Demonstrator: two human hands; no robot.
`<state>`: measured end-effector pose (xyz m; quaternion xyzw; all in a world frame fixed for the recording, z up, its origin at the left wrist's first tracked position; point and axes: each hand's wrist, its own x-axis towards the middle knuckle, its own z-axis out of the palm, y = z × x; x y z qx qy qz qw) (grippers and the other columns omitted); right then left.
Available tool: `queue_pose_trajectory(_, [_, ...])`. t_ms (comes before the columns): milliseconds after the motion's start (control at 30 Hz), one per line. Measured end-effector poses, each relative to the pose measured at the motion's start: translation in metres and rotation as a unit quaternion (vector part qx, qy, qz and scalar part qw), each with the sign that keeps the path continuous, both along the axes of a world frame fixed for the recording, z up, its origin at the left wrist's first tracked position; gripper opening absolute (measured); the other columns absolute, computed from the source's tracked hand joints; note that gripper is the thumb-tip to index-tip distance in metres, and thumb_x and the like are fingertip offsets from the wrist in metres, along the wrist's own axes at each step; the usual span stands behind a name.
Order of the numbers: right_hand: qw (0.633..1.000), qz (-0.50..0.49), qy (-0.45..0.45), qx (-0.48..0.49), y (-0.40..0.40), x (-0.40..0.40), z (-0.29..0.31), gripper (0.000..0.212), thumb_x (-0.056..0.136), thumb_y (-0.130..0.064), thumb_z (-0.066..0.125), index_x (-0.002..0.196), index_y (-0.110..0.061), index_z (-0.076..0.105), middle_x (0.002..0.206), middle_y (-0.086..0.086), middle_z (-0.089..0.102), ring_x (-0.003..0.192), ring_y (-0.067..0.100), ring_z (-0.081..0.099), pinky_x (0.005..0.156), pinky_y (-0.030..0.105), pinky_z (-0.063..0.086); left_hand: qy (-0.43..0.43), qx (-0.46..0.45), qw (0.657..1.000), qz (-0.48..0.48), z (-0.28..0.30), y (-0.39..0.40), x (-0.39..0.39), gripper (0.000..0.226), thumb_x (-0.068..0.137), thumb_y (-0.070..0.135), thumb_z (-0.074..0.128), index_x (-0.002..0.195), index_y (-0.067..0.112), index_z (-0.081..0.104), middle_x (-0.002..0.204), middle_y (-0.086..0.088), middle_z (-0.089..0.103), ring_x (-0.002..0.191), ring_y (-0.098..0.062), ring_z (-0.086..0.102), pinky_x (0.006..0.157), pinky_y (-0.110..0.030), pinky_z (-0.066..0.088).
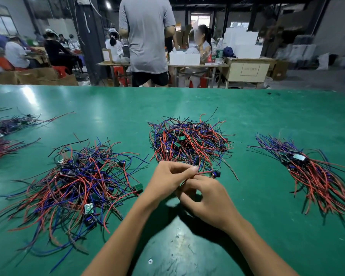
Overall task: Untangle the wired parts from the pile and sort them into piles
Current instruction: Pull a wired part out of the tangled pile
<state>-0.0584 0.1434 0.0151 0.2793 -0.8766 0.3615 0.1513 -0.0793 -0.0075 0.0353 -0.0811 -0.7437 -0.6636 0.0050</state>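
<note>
A tangled pile [189,142] of small green boards with red, blue and black wires lies in the middle of the green table [112,108]. At its near edge my left hand [167,179] pinches a red wire of one wired part [215,173], whose dark component sticks out to the right. My right hand [209,200] sits just below, fingers curled round the same part's wires. A looser heap [78,180] spreads at the left. A combed, aligned pile [315,172] lies at the right.
Another aligned bundle [2,136] lies at the far left edge. A screw head [150,261] is set in the table near me. Beyond the far edge a person in a grey shirt [147,36] stands, with seated workers, tables and white boxes behind.
</note>
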Motion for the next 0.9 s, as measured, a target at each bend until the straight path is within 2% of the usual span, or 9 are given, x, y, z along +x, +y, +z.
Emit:
queue_pose_trajectory(67, [0.998,-0.015,0.053,0.041,0.001,0.000,0.001,0.010,0.081,-0.033,0.071,0.077,-0.024,0.071,0.092,-0.011,0.070,0.091,0.015,0.060,0.078,0.033,0.048,0.029,-0.019,0.999,-0.011,0.006,-0.008,0.000,0.016,0.088,0.022,0.077,0.099,0.011,0.080,0.090,-0.004,0.079,0.079,-0.005,0.068,0.071,-0.015,0.051])
queue_pose_trajectory(133, [0.992,-0.035,0.092,0.074,0.002,0.001,0.003,0.009,0.079,-0.034,0.071,0.075,-0.026,0.071,0.099,-0.011,0.072,0.100,0.017,0.061,0.087,0.033,0.045,0.078,-0.059,0.995,-0.020,0.008,-0.013,-0.001,0.016,0.087,0.021,0.078,0.101,0.014,0.080,0.090,-0.001,0.078,0.082,-0.011,0.069,0.076,-0.018,0.051])
queue_pose_trajectory(233, [0.987,-0.057,0.116,0.094,0.002,0.002,0.003,0.009,0.075,-0.035,0.074,0.073,-0.027,0.071,0.097,-0.012,0.072,0.099,0.018,0.061,0.089,0.032,0.038,0.127,-0.102,0.986,-0.034,0.009,-0.014,0.001,0.015,0.085,0.019,0.080,0.100,0.017,0.080,0.092,0.003,0.078,0.091,-0.018,0.072,0.085,-0.025,0.055])
queue_pose_trajectory(300, [0.987,-0.056,0.120,0.094,0.003,0.001,0.004,0.011,0.077,-0.036,0.073,0.072,-0.027,0.070,0.096,-0.015,0.072,0.098,0.016,0.059,0.087,0.031,0.035,0.133,-0.087,0.987,-0.033,0.008,-0.013,0.001,0.011,0.085,0.014,0.079,0.096,0.014,0.080,0.088,0.001,0.078,0.083,-0.018,0.074,0.078,-0.026,0.058])
queue_pose_trajectory(533, [0.988,-0.059,0.136,0.039,0.002,0.000,0.007,0.024,0.091,-0.042,0.067,0.073,-0.026,0.069,0.080,-0.016,0.067,0.096,0.015,0.059,0.083,0.034,0.035,0.066,0.060,0.994,0.058,0.009,-0.014,0.000,0.004,0.089,0.011,0.074,0.092,0.010,0.077,0.077,-0.002,0.075,0.063,-0.015,0.067,0.068,-0.028,0.060])
queue_pose_trajectory(700, [0.979,-0.152,0.135,-0.010,0.005,-0.007,0.003,0.025,0.092,-0.042,0.061,0.074,-0.026,0.069,0.077,-0.016,0.066,0.084,0.014,0.054,0.078,0.032,0.035,0.014,0.197,0.971,0.134,0.018,-0.028,-0.001,0.012,0.092,0.014,0.069,0.101,0.007,0.073,0.081,-0.003,0.075,0.060,-0.013,0.064,0.063,-0.024,0.058])
queue_pose_trajectory(800, [0.967,-0.230,0.099,-0.047,0.009,-0.023,0.000,0.003,0.091,-0.031,0.068,0.088,-0.029,0.069,0.091,-0.016,0.070,0.090,0.015,0.055,0.081,0.033,0.037,-0.011,0.379,0.910,0.168,0.031,-0.048,-0.006,0.010,0.097,0.012,0.059,0.097,0.008,0.068,0.076,0.001,0.072,0.056,-0.006,0.064,0.061,-0.019,0.057])
queue_pose_trajectory(833, [0.964,-0.251,0.073,-0.053,0.011,-0.030,-0.001,0.006,0.090,-0.028,0.069,0.096,-0.030,0.069,0.097,-0.015,0.070,0.094,0.015,0.056,0.084,0.034,0.039,-0.016,0.471,0.866,0.166,0.034,-0.059,-0.006,0.013,0.099,0.010,0.054,0.097,0.008,0.067,0.077,0.000,0.071,0.057,-0.005,0.065,0.061,-0.018,0.057])
queue_pose_trajectory(900, [0.962,-0.269,0.011,-0.049,0.016,-0.046,-0.003,0.020,0.092,-0.031,0.066,0.112,-0.030,0.068,0.109,-0.008,0.068,0.103,0.020,0.058,0.090,0.037,0.044,0.002,0.658,0.743,0.126,0.037,-0.080,-0.002,0.021,0.097,0.002,0.047,0.099,0.006,0.068,0.081,-0.006,0.074,0.061,-0.010,0.070,0.063,-0.019,0.058])
